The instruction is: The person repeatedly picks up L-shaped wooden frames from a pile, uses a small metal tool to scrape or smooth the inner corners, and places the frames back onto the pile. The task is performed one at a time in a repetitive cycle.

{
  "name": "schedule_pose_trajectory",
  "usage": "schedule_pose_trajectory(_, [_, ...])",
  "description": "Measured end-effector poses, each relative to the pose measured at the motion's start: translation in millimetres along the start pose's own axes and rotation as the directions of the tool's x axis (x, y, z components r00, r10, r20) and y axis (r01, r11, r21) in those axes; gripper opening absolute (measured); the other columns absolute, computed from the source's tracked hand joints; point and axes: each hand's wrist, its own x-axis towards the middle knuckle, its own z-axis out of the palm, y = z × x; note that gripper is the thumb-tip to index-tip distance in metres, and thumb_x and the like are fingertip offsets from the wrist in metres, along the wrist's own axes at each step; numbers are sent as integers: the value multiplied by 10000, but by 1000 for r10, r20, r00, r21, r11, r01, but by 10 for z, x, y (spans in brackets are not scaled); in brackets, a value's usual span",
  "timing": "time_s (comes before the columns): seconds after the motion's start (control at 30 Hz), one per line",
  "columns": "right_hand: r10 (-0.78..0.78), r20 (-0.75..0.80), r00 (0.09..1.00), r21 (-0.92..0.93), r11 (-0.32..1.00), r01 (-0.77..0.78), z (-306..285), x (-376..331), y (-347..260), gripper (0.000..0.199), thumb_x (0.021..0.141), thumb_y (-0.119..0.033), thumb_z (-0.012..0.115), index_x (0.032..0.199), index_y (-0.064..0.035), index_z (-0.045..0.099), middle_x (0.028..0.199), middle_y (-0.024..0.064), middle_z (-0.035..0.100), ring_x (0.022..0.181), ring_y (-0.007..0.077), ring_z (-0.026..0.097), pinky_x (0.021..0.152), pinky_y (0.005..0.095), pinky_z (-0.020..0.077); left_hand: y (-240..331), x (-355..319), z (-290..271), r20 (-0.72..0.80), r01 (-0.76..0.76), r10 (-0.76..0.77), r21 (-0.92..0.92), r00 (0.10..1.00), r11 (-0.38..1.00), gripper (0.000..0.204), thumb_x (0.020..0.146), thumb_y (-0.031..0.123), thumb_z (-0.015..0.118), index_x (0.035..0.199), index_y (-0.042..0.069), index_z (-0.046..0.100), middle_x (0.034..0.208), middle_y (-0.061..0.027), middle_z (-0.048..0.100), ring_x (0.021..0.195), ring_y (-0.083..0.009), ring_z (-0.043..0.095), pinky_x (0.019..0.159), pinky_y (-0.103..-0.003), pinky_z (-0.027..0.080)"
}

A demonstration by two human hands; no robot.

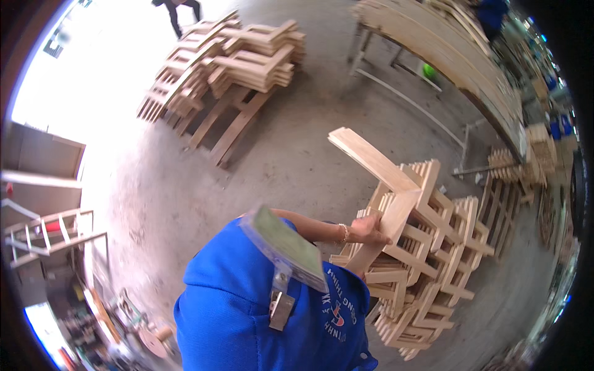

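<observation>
My left hand (369, 230), with a bracelet at the wrist, is closed around the lower arm of an angled light-wood frame piece (399, 213). The piece's other arm stretches up and to the left, over the floor. It looks like more than one board laid together. Directly beneath and beside it is a stack of similar angled wooden frames (433, 247). At the lower end of the held piece, a small sliver of my right hand (362, 276) shows by the blue shirt; its fingers are hidden.
Another pile of angled wooden frames (247, 59) sits on a wooden pallet (238, 120) at the far left. A long wooden-topped table (433, 40) stands at the far right. Shelving and a spool (154, 341) are at lower left. A person's legs (176, 13) show at the back.
</observation>
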Motion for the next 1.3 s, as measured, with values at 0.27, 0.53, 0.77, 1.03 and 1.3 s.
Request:
schedule_pose_trajectory(0.27, [-261,212,942,-346,881,322,909,-171,-497,378,912,-296,518,980,61,620,851,202,654,758,263,621,699,346,471,-757,-597,-1005,-277,-7,-91,-335,957,942,822,638,600,714,1120,-30,501,1065,-201,595,1016,-288,581,873,-360,447])
schedule_pose_trajectory(0.53, [-485,452,749,-460,592,662,1933,114,-1154,471,753,-400,698,1041,-32,646,861,138,654,794,288,634,673,381,488,-1001,-499,-1936,-553,-28,-248,-441,796,897,721,644,535,734,1067,-23,565,1025,-176,631,981,-254,608,852,-344,464])
schedule_pose_trajectory(0.77, [-384,834,396,-470,-120,874,3429,336,-1887,805,567,-485,779,1224,-89,534,867,109,591,816,308,584,692,428,476,-1488,-147,-3182,-630,-184,-280,-569,725,802,670,684,510,722,1074,-12,564,1002,-149,641,967,-237,613,855,-335,465])
schedule_pose_trajectory(1.03, [-230,897,377,-369,77,926,5350,1093,-2283,649,594,-395,753,1122,-63,573,898,127,592,851,325,590,720,441,477,-1928,-65,-4671,-662,-224,-204,-502,722,835,748,792,500,640,1283,-23,427,1209,-231,535,1131,-294,527,940,-348,421])
schedule_pose_trajectory(1.3, [-124,964,235,-219,128,967,7767,2079,-2372,638,601,-416,742,1133,-102,585,981,149,610,930,329,596,798,428,473,-3435,-1163,-4665,-585,3,-721,-776,372,631,527,839,328,615,1229,-2,485,1146,-184,583,1047,-242,570,869,-321,455])
